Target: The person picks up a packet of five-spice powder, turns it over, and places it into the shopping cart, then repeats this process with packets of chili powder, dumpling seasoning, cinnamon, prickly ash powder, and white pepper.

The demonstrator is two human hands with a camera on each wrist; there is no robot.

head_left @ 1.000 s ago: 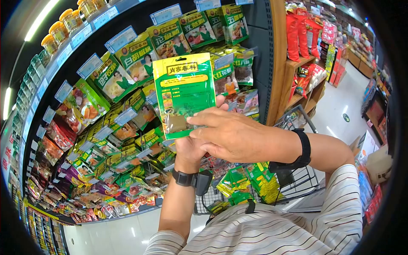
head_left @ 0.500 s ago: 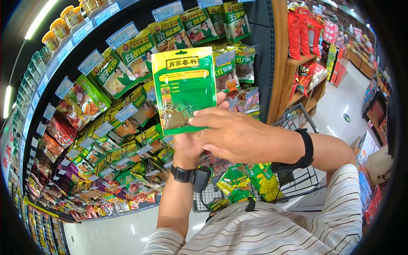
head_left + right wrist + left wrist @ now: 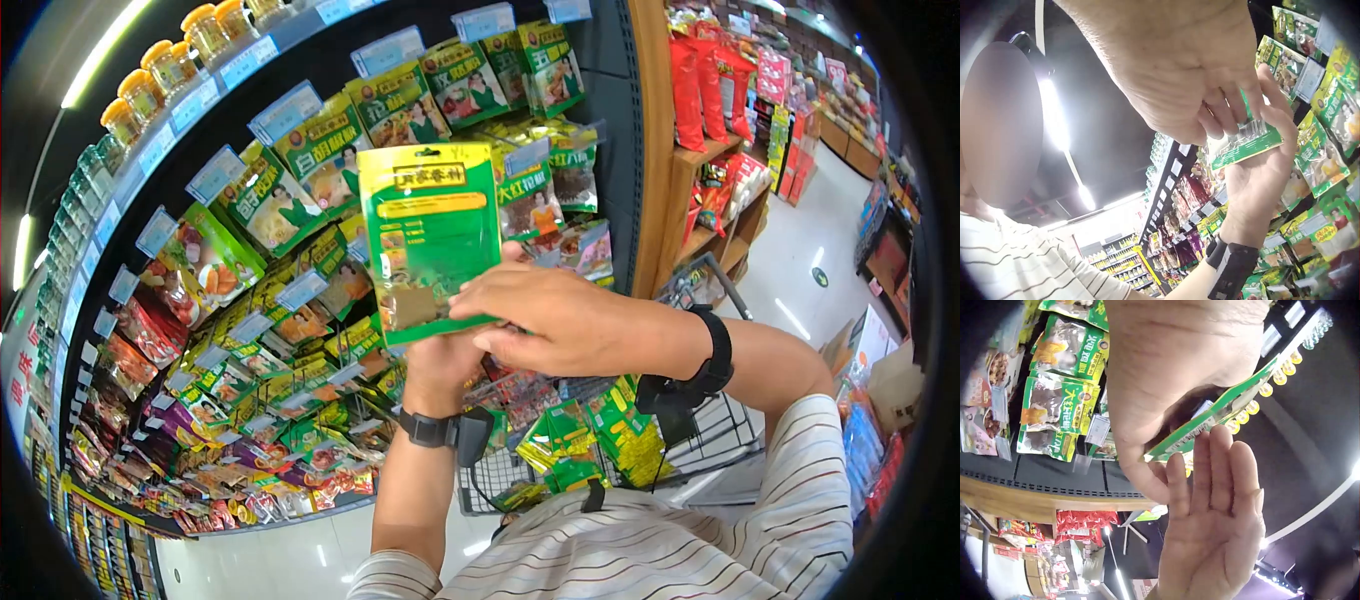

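Head view: left hand (image 3: 440,362) curled round the lower part of a flat, glossy green-and-yellow plastic packet (image 3: 445,240), held before hanging printed pouches (image 3: 275,195). Right hand (image 3: 560,310): fingers nearly straight, close together, touching packet's lower right. Matte black wrist strap (image 3: 714,350). Below, wire-mesh cart (image 3: 725,425) with shiny packets (image 3: 622,420). Farther off, round orange-lidded jars (image 3: 160,68).

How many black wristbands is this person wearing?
2. One band is on the wrist of the left hand, which holds the green packet; the other band is on the wrist of the right hand. Any under the sleeves would be hidden.
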